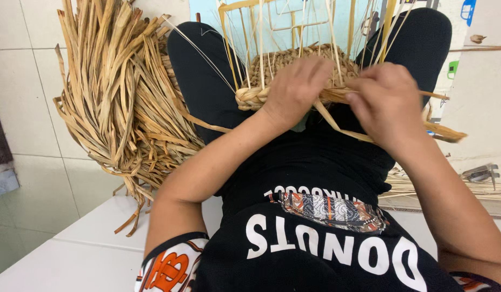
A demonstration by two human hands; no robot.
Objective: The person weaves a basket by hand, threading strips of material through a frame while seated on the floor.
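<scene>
Head view: plaiting at the basket rim

Head camera looked down onto a lap in black trousers [207, 81], where lay the round half-woven basket of tan plaited straw [293, 62], held between the knees with thin pale upright straw stakes [261, 38] rising from its edge. Pressed onto the thick braided rim: left hand [293, 89], fingers curled together and clamped over the braid. Just beside it, right hand [385, 100], fingers closed in a pinch on the flat tan working straw strands [337, 127], which trailed down and off to the right.

Judged the step as mid-plait along the rim, one hand pinning the finished braid while the other drew the loose strands taut. Likely called next for a fold of those strands past the nearest stake without slackening the left-hand hold.

Lay well apart on the left: large loose bundle of dried tan straw strips [120, 92]. Rested at far right: small grey metal tool [480, 173]
</scene>
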